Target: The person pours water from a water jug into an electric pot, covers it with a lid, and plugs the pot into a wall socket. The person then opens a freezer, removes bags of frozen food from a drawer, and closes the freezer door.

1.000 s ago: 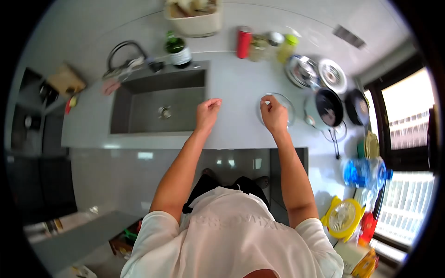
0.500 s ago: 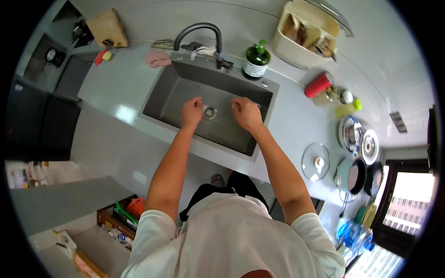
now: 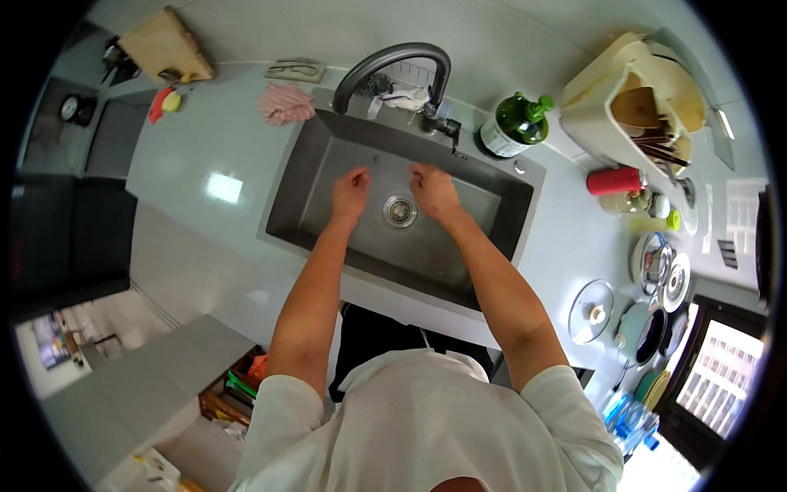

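Note:
Both hands are over the grey sink (image 3: 324, 215), a short gap apart. My left hand (image 3: 351, 195) has its fingers curled together; whether it holds anything is too small to tell. My right hand (image 3: 434, 192) is likewise closed, just above and right of the round drain (image 3: 400, 211), and its fingertips hide whatever may be in them. Behind the sink rises a dark curved faucet (image 3: 393, 57). A green pump bottle (image 3: 515, 125) with a white label stands at the sink's back right. A pink cloth (image 3: 285, 103) lies at its back left.
On the right are a cream utensil holder (image 3: 592, 115), a red can (image 3: 615, 180), a glass lid (image 3: 591, 312) and a pot (image 3: 641, 332). Blue plastic bottles (image 3: 630, 422) stand beyond. At the left back are a wooden board (image 3: 166, 47) and a small red and yellow object (image 3: 166, 102).
The view has swung left, so the sink now lies under both hands; at first they were over the counter and sink edge. Both hands stay closed.

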A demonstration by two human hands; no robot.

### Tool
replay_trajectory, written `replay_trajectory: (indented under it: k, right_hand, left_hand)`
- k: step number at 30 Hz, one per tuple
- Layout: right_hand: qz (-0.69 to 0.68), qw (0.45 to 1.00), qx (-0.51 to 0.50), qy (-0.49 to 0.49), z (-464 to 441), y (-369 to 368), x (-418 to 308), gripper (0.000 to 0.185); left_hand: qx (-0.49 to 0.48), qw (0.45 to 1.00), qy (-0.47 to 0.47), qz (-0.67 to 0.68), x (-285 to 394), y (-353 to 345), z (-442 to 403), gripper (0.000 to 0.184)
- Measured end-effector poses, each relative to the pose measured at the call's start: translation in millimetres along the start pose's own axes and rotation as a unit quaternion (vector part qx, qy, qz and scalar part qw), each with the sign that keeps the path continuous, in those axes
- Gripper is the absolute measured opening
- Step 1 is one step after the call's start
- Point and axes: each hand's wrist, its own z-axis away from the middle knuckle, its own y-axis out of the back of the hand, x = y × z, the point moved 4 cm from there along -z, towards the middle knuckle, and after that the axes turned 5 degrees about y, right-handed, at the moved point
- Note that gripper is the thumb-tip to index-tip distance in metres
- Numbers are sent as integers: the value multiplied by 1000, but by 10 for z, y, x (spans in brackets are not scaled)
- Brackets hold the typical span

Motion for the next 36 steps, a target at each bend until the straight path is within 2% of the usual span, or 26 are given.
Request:
replay_trajectory:
  k: [1, 3, 6, 8, 9, 13, 15, 18, 21, 24, 28, 31, 33, 36]
  right_hand:
    - [-13, 1000, 4, -19, -48, -148, 53, 30]
    - [-28, 998, 16, -57, -113, -472, 187, 29]
    - [-2, 993, 30, -117, -235, -1013, 443, 27]
    - [51, 985, -1, -162, -369, -1401, 666, 25]
    - [2, 986, 28, -167, -388, -1510, 694, 29]
    - [-18, 975, 81, -206, -341, -1824, 786, 27]
    - [-24, 975, 90, -201, -268, -1854, 780, 25]
    - [-55, 961, 153, -222, -94, -1753, 733, 24]
    - [-62, 949, 174, -257, 145, -1563, 665, 25]
    - [-107, 925, 236, -279, 469, -1309, 528, 27]
    - [-135, 886, 309, -318, 1091, -861, 231, 29]
    - [-152, 850, 379, -334, 1804, -635, 28, 29]
    - [-163, 821, 439, -326, 2384, -531, -101, 30]
    - [-188, 755, 515, -361, 3450, -433, -370, 30]
  left_hand:
    - [-16, 1000, 7, -7, -160, -16, -228, 25]
    - [-7, 994, -44, -95, -427, -68, -659, 22]
    - [-17, 976, -97, -195, -634, -138, -1130, 21]
    - [-35, 963, -127, -234, -820, -255, -1532, 22]
    - [-44, 950, -144, -272, -913, -311, -1662, 24]
    - [-92, 944, -163, -273, -1246, -575, -2136, 26]
    - [-38, 897, -315, -307, -1226, -625, -2137, 22]
    - [-70, 899, -273, -336, -1298, -634, -2166, 16]
    - [-116, 894, -264, -343, -1317, -652, -2179, 14]
    - [-169, 893, -275, -313, -1110, -627, -1848, 14]
    - [-234, 879, -337, -245, -614, -687, -1009, 16]
    - [-287, 855, -380, -204, -276, -832, -133, 18]
    - [-353, 858, -332, -170, -97, -947, 554, 18]
    - [-439, 817, -348, -138, -1, -1142, 1616, 18]
